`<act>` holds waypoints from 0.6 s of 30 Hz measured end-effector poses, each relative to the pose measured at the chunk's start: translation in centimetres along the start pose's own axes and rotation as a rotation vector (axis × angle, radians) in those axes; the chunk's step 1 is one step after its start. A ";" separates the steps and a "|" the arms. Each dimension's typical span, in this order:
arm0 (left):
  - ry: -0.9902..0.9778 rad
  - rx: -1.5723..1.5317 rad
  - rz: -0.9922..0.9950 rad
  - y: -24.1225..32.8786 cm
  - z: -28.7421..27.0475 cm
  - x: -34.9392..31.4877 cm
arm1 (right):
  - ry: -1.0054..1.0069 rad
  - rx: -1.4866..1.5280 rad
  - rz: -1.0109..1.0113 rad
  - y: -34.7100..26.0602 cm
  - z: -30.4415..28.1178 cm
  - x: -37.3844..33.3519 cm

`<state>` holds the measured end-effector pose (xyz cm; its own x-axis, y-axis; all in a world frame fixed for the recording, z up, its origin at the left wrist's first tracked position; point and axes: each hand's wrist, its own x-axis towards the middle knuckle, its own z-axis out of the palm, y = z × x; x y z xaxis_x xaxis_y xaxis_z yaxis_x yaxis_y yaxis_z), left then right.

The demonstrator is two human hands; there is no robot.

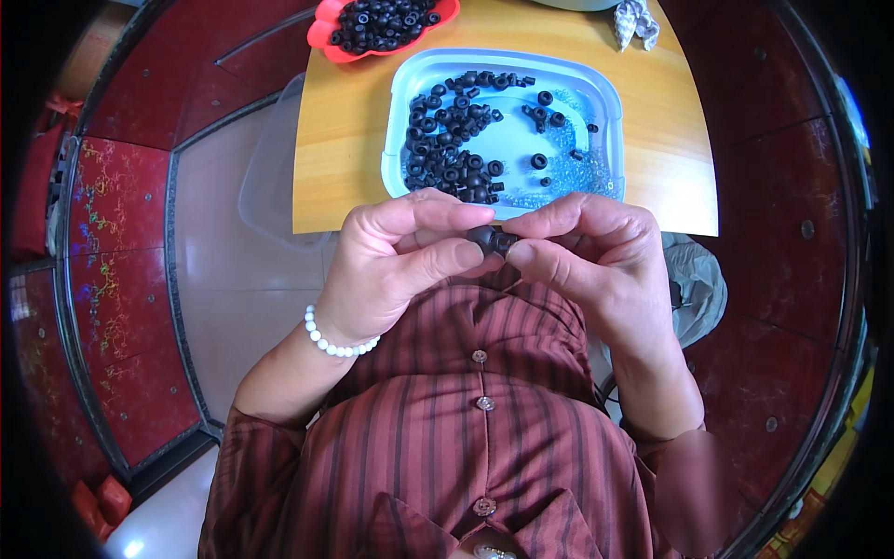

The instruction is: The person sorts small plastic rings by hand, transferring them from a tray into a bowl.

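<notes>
Far left, glossy dark-red panels curve into the view's black rim. Up top, a red scalloped dish, far edge cut off, heaped with rounded black pieces. Here's the left hand, white beaded bracelet at the wrist, thumb and fingers pinching a small black part just before the near rim of a smooth pale-blue tray. Inside, ring-mouthed black fittings crowd left; glassy blue beads, too fine to tell singly, spread right. The right hand pinches the part too, fingertips hiding much of it. Farther right, a crumpled cloth lies on the wood-grain table; a translucent bag shows half-hidden behind the forearm.
</notes>
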<state>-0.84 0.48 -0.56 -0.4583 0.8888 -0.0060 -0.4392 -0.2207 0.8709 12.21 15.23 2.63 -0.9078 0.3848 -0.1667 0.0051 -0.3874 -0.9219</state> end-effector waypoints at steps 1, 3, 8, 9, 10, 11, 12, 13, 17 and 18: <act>-0.005 0.016 0.006 0.0 0.0 0.0 | -0.009 0.007 0.010 0.0 -0.1 0.1; -0.011 0.021 0.002 0.0 -0.2 -0.1 | -0.035 0.024 0.047 0.0 -0.4 0.3; -0.043 -0.007 -0.014 -0.4 -0.3 -0.1 | -0.112 0.194 0.117 0.9 -1.0 0.7; -0.033 0.009 -0.010 -0.5 -0.3 -0.1 | -0.123 0.231 0.115 1.0 -1.1 0.8; -0.024 0.025 -0.007 -0.6 -0.3 -0.1 | -0.133 0.268 0.112 1.1 -1.1 0.8; -0.025 0.025 -0.009 -0.7 -0.3 -0.1 | -0.131 0.269 0.113 1.5 -1.2 0.8; -0.033 0.002 -0.016 -0.8 -0.3 0.0 | -0.135 0.262 0.054 1.9 -1.3 0.8; -0.037 -0.020 -0.021 -0.8 -0.4 -0.1 | -0.143 0.254 -0.002 2.1 -1.3 0.9; -0.037 -0.016 0.028 -1.3 -0.5 -0.3 | -0.204 0.273 0.046 1.9 -1.6 1.1; -0.070 0.109 0.110 -1.4 -0.9 -0.3 | -0.239 0.341 0.116 2.0 -1.7 1.2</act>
<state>-0.80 0.13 -2.18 -0.4422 0.8884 0.1234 -0.3012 -0.2767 0.9125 11.80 16.32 -0.03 -0.9812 0.1328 -0.1401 0.0108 -0.6868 -0.7267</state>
